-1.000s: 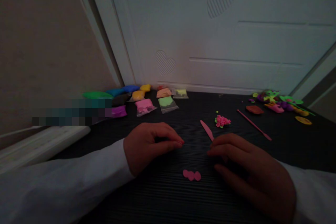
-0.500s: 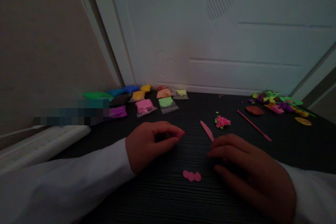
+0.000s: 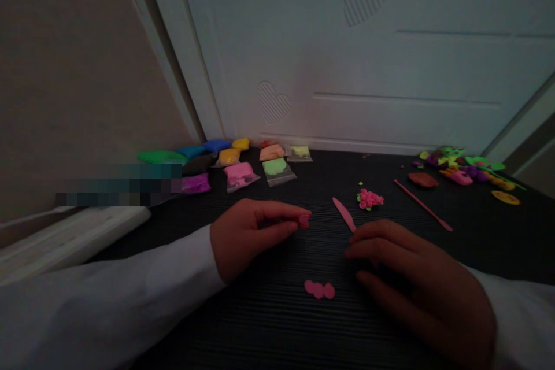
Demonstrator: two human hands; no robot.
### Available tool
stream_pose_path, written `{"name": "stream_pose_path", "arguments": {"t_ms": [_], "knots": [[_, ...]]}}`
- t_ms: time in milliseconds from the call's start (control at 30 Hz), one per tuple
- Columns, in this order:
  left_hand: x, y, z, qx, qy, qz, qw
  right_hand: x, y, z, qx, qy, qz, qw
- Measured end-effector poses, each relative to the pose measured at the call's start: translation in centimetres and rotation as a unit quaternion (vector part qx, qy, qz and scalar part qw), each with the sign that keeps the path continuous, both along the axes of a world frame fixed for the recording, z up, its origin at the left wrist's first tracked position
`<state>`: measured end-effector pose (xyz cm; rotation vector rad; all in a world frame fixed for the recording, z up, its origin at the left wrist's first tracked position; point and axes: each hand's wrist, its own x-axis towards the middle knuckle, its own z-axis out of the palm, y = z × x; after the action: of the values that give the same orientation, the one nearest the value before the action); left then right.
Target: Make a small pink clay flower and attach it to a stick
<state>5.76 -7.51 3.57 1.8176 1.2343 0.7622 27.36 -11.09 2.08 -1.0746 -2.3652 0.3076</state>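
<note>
My left hand (image 3: 255, 231) pinches a small rolled piece of pink clay (image 3: 304, 221) between thumb and fingertips, held above the dark table. My right hand (image 3: 416, 283) rests at the right with fingers loosely curved and thumb apart, nothing visible between them. A pink plastic clay knife (image 3: 344, 214) points away from it; the handle end disappears behind the fingers, and I cannot tell whether they touch it. Between the hands, nearer to me, three flat pink clay discs (image 3: 319, 290) lie overlapped in a row. Beyond the knife sits a cluster of pink clay roses (image 3: 370, 199) with green leaves.
Bags of coloured clay (image 3: 240, 176) line the back left. A pink stick tool (image 3: 422, 204), a reddish-brown clay piece (image 3: 423, 180) and a heap of colourful clay shapes (image 3: 459, 173) lie at the right. A white power strip (image 3: 87, 237) is at left, a white panel (image 3: 303, 69) behind.
The pink clay piece in my left fingertips has turned, and more of it shows. My right hand keeps nearly the same pose. The whole view has shifted slightly.
</note>
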Motion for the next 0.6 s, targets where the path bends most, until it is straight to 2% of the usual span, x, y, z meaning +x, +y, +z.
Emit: {"name": "stream_pose_path", "arguments": {"t_ms": [167, 267, 467, 600], "knots": [[-0.23, 0.32, -0.46, -0.127, -0.14, -0.03, 0.981, -0.12, 0.01, -0.22, -0.005, 0.004, -0.008, 1.0], [-0.37, 0.56, -0.66, -0.174, -0.192, -0.034, 0.965, -0.14, 0.02, -0.23, -0.002, 0.004, -0.011, 1.0], [-0.41, 0.92, -0.79, -0.224, -0.238, -0.013, 0.945, -0.06, -0.12, 0.03, -0.012, -0.007, -0.015, 1.0], [-0.38, 0.98, -0.83, -0.227, -0.246, -0.011, 0.942, -0.01, -0.16, 0.04, -0.008, -0.012, -0.01, 1.0]]}}
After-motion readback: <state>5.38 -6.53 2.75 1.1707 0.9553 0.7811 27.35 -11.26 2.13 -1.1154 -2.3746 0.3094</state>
